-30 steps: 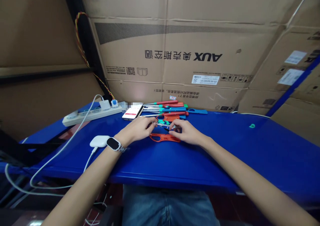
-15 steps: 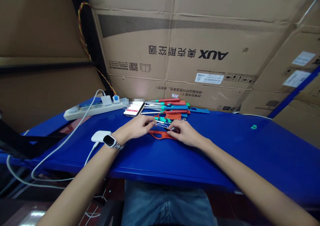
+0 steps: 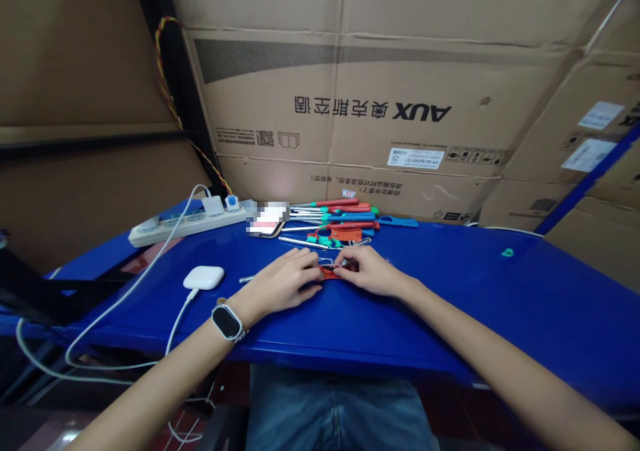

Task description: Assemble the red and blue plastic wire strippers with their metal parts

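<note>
Both my hands meet on the blue table (image 3: 450, 304). My left hand (image 3: 283, 284), with a smartwatch (image 3: 226, 321) on its wrist, lies over the left end of an orange plastic tool handle (image 3: 329, 274) and holds it down. My right hand (image 3: 367, 271) pinches a small metal part (image 3: 336, 263) at the handle's right end. Most of the handle is hidden under my fingers. Just behind my hands lies a pile of hand tools (image 3: 345, 216) with red, teal and blue handles and metal shafts.
A phone (image 3: 267, 216) and a white power strip (image 3: 185, 221) lie at the back left. A white charging case (image 3: 203, 277) with its cable sits left of my hand. A small teal ring (image 3: 507, 252) lies at the right. Cardboard boxes (image 3: 370, 104) wall off the back.
My hands have come nearer to me with the orange handle. My left hand has dropped from pinching above it to lying over it. The view shifted slightly.
</note>
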Action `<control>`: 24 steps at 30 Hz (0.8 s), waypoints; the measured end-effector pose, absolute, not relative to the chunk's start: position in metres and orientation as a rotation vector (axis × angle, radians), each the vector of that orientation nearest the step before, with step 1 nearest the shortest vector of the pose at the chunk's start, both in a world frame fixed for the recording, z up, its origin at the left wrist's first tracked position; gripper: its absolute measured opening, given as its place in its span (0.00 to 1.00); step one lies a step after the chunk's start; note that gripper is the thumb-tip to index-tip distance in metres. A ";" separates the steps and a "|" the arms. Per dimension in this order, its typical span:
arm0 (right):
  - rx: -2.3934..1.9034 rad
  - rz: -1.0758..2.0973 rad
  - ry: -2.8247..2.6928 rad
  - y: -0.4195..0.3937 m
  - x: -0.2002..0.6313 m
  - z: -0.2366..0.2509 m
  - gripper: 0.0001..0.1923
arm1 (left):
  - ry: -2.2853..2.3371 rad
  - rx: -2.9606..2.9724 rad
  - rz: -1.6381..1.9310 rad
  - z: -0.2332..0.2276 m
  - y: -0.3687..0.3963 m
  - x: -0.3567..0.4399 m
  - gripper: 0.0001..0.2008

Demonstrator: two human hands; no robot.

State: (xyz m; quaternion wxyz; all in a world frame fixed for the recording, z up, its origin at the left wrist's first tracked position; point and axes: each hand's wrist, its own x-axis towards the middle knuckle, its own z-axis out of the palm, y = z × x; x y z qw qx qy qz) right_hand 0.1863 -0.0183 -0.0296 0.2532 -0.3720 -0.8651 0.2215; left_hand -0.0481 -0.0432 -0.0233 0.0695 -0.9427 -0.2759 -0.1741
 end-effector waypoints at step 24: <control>-0.911 0.233 -2.574 -0.027 0.186 -0.027 0.10 | -0.865 -2.700 -0.501 -0.035 -0.043 -0.044 0.13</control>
